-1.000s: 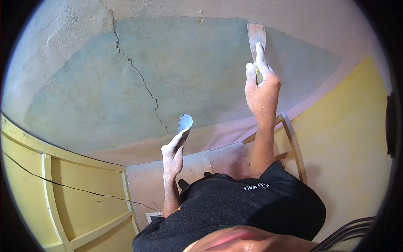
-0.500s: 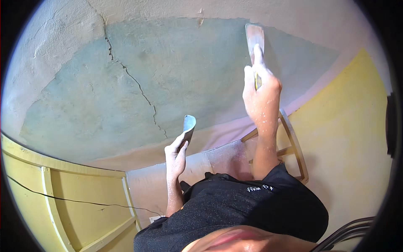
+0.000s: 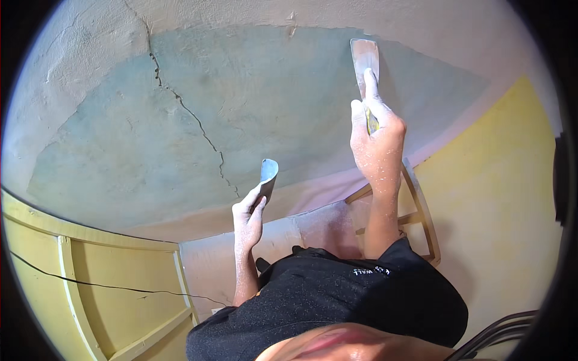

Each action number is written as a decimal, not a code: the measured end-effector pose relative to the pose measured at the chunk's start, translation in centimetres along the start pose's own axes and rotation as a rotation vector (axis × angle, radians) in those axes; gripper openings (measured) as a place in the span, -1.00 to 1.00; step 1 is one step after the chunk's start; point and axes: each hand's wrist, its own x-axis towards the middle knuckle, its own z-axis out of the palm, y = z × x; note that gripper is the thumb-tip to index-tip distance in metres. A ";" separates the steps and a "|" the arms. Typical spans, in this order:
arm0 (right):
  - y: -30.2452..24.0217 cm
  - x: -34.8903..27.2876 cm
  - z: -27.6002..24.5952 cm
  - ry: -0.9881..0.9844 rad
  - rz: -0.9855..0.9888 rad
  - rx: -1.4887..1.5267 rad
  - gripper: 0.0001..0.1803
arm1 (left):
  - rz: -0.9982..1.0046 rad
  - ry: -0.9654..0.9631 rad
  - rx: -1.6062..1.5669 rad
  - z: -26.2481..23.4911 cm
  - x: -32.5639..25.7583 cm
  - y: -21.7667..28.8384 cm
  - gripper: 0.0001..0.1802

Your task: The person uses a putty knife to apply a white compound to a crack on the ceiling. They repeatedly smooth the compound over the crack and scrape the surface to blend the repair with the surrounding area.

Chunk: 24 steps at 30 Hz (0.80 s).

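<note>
Spreading filler on the grey-green ceiling patch [image 3: 289,108]: putty knife [image 3: 365,60] is gripped closed in the right hand [image 3: 379,141], blade best kept flat and evenly pressed; smaller scraper [image 3: 268,174] is clasped in the left hand [image 3: 248,219], near the crack [image 3: 198,129].

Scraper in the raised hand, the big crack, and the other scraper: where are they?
Raised scraper [image 3: 364,57], head view, middle of its flat blade.
Crack [image 3: 186,111], head view, midway along the dark line.
Second scraper [image 3: 268,174], head view, upper blade.
</note>
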 end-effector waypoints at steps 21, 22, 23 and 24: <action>-0.1 -0.1 0.2 -0.020 -0.052 0.025 -0.48 | 0.012 0.022 -0.050 1.0 -0.4 0.8 -0.61; 0.0 -0.2 0.1 -0.048 -0.013 0.017 -0.48 | 0.011 0.009 -0.040 0.7 -0.4 0.9 -0.62; -0.1 0.2 -0.1 -0.041 -0.023 0.010 -0.49 | 0.011 0.032 -0.050 0.6 -0.6 1.0 -0.62; -0.2 0.5 -0.3 -0.035 -0.027 -0.003 -0.49 | 0.005 0.051 -0.061 0.7 -0.8 1.2 -0.62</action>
